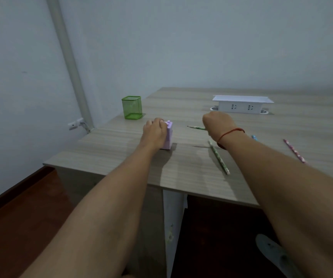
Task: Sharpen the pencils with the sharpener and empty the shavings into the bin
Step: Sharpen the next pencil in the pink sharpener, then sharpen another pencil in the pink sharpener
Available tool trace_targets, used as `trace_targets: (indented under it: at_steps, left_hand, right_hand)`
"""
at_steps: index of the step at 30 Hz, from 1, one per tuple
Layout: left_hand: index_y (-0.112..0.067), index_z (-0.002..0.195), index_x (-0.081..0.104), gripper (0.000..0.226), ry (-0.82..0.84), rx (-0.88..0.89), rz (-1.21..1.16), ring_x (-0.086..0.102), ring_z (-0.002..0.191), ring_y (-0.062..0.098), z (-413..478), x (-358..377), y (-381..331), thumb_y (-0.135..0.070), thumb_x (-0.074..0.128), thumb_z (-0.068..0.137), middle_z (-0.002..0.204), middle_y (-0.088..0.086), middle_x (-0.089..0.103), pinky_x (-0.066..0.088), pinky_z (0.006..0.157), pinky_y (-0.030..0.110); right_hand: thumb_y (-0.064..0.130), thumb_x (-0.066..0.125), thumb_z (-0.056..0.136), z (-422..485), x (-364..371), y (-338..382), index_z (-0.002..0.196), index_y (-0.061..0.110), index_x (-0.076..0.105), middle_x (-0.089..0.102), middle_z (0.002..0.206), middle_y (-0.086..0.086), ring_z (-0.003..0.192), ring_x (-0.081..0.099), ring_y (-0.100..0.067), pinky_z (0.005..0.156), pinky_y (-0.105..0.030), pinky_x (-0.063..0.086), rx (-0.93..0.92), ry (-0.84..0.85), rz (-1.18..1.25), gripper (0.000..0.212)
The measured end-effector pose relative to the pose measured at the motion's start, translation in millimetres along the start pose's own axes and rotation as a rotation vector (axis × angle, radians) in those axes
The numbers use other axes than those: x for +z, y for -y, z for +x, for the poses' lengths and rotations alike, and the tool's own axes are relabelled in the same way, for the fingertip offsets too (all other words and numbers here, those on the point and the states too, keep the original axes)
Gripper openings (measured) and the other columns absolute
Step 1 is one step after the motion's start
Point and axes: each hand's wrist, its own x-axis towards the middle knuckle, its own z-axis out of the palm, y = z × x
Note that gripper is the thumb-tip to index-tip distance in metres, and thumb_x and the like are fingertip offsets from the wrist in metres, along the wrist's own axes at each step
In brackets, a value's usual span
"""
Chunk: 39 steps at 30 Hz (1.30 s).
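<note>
I log the left hand (154, 130) on the small lilac plastic sharpener (168, 137), which stands upright on the pale wood-grain bench (121, 149). Its fingers (159, 122) curl over the sharpener's top and grip it. Right of the sharpener, the right hand (216, 122) is fisted round a green patterned pencil (196, 128). The pencil's dark tip points at the sharpener, apart from it.

Farther right of the sharpener lie a second green pencil (219, 158), a blue pencil end (254, 137) and a pink patterned pencil (294, 151).

Behind-left of the sharpener stands a green square wire-mesh cup (132, 107). Behind-right is a white socket box (241, 104).
</note>
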Motion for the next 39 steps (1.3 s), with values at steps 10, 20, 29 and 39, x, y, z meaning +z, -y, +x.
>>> trace_targets:
  at_steps: [10,20,29,39]
  left_hand:
    - [-0.004,0.121,0.053,0.034,-0.048,-0.026,-0.023,0.044,0.119,0.034,-6.4,4.7,-5.2,-0.018,0.031,0.099,0.128,0.023,0.051,0.035,0.099,0.038]
    - [-0.008,0.124,0.050,0.036,-0.043,-0.046,-0.038,0.043,0.118,0.032,-24.4,7.4,-21.7,-0.021,0.027,0.100,0.127,0.020,0.050,0.036,0.094,0.037]
    - [-0.009,0.121,0.052,0.035,-0.051,-0.032,-0.056,0.043,0.117,0.031,-34.4,20.6,-37.5,-0.022,0.028,0.100,0.125,0.018,0.052,0.037,0.092,0.037]
    - [-0.012,0.115,0.055,0.034,-0.143,-0.016,-0.066,0.047,0.108,0.027,-34.2,31.1,-29.2,-0.026,0.027,0.100,0.116,0.013,0.055,0.040,0.080,0.035]
  right_hand:
    - [-0.002,0.057,0.091,0.1,8.9,-14.1,0.110,-0.001,0.064,0.060,0.118,-0.019,0.102,0.063,-0.038,0.081,-0.041,0.052,0.133,0.004,0.110,0.020]
    - [0.003,0.046,0.097,-13.3,13.3,-17.0,0.115,0.001,0.060,0.063,0.115,-0.018,0.103,0.063,-0.034,0.080,-0.036,0.049,0.229,0.112,0.261,0.022]
    - [-0.003,0.051,0.091,-40.1,38.0,-22.9,0.115,0.000,0.058,0.059,0.122,-0.020,0.111,0.060,-0.035,0.088,-0.037,0.049,0.400,0.134,0.382,0.025]
    - [0.017,0.059,0.092,-42.8,43.5,-36.5,0.112,0.003,0.061,0.062,0.119,-0.017,0.108,0.061,-0.034,0.084,-0.034,0.049,0.448,0.154,0.426,0.024]
